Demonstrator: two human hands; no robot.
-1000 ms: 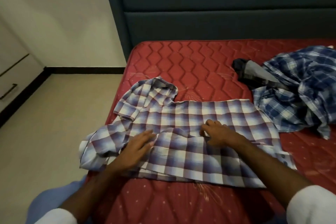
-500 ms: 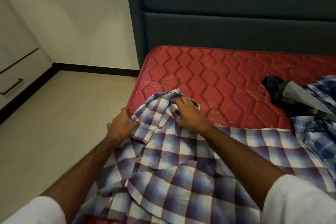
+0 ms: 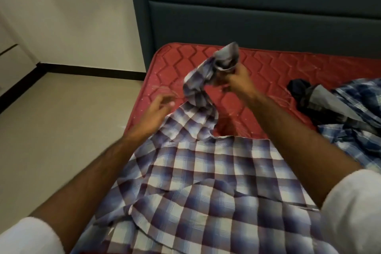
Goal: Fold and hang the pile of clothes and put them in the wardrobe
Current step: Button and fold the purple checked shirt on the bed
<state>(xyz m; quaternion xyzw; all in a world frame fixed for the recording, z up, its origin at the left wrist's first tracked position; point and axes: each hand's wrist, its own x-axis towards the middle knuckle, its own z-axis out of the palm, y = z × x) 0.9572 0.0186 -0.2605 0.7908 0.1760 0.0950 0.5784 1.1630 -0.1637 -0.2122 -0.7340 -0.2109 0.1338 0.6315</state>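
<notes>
The plaid shirt [image 3: 206, 181] lies mid-frame on the red mattress [image 3: 257, 72]; right hand [image 3: 237, 82] grips its raised sleeve, left hand [image 3: 156, 109] hovers with loose fingers: draw the sleeve straight across before folding

**A bedroom in a home**

From my seat this reads as a bedroom. A bare red quilted mattress [image 3: 257, 68] fills the middle, butted against a tall, dark padded headboard [image 3: 257, 10]. Everyday clothes lie on it: a purple-and-white checked shirt [image 3: 206, 181] in front and a blue plaid garment [image 3: 354, 109] off to the right. To the left I see a plain pale wall [image 3: 72, 16] with a dark skirting board [image 3: 92, 69], a smooth beige floor [image 3: 61, 130], and the edge of white cabinet fronts [image 3: 8, 55]
</notes>
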